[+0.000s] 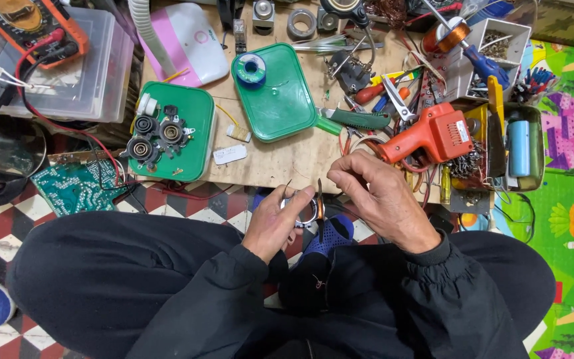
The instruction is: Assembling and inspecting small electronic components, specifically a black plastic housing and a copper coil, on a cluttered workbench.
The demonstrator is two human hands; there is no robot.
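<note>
Fingers of left hand & right hand hide small metal part.

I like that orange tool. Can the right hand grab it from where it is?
Probably yes. The right hand sits just below the orange soldering gun with nothing between, but its fingers pinch something small, so it must let go first.

Near the wooden bench's front edge, the left hand pinches a small metal ring part; the right hand grips its thin wire. An orange soldering gun lies just beyond.
</note>
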